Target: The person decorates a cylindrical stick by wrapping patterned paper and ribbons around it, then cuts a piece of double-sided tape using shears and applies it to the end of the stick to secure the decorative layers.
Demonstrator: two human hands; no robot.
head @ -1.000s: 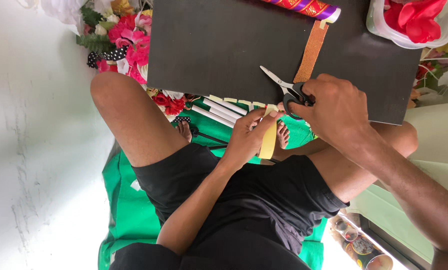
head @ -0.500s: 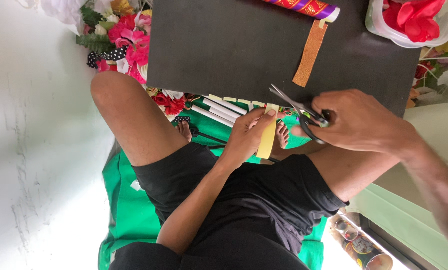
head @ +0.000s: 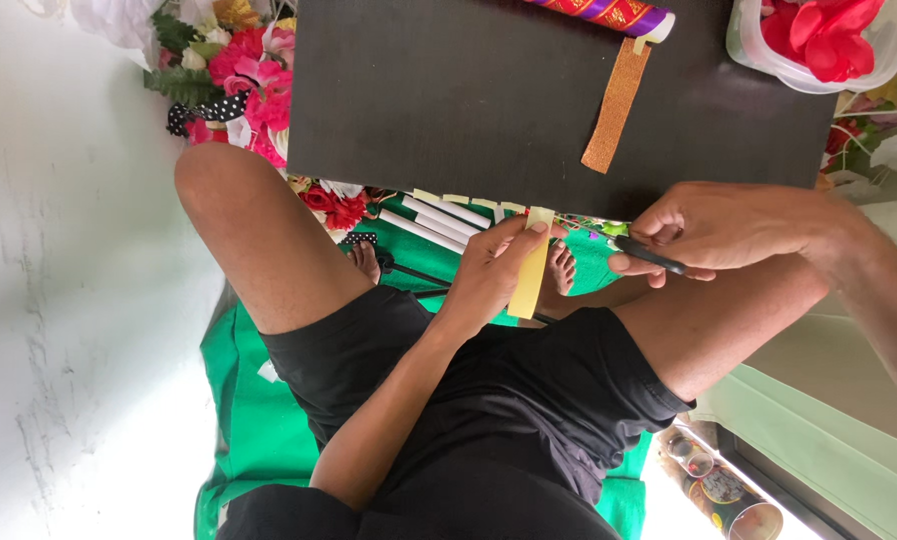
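Note:
My left hand (head: 491, 272) pinches a pale yellow paper strip (head: 531, 268) and holds it upright over my lap, just below the edge of a black board (head: 489, 90). My right hand (head: 734, 228) is to the right of the strip, a short gap away, and grips black-handled scissors (head: 651, 255). The blades are mostly hidden in the hand and look closed. An orange glitter strip (head: 617, 108) lies on the board above both hands.
A red and purple ribbon roll (head: 609, 12) and a plastic tub of red petals (head: 819, 40) sit at the board's far edge. Artificial flowers (head: 239, 60) lie at the left, white sticks (head: 434, 222) on green cloth (head: 259, 400) under my legs, tins (head: 724, 490) at the lower right.
My right hand has drawn the scissors away from the board edge and the strip, moving right and slightly down. The open blades have closed. My left hand keeps the yellow strip nearly still.

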